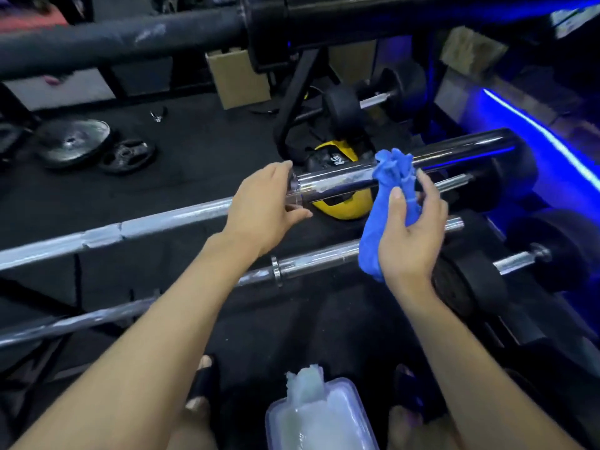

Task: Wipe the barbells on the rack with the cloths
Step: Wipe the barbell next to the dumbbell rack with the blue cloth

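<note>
A chrome barbell (341, 181) lies across the rack at mid-frame, its thick sleeve running to the right. My left hand (263, 206) grips the bar at the sleeve's inner collar. My right hand (410, 232) holds a crumpled blue cloth (391, 177), whose top end drapes over the sleeve while the rest hangs down by my palm. A second, thinner barbell (308, 263) lies lower and nearer to me. A black padded bar (123, 40) crosses the top of the view.
A yellow kettlebell (344, 206) sits behind the sleeve. Loose weight plates (74, 141) lie on the black floor at left. Dumbbells (380, 99) rest at back right, another dumbbell (519, 261) at right. A clear tub with a white cloth (318, 414) stands between my feet.
</note>
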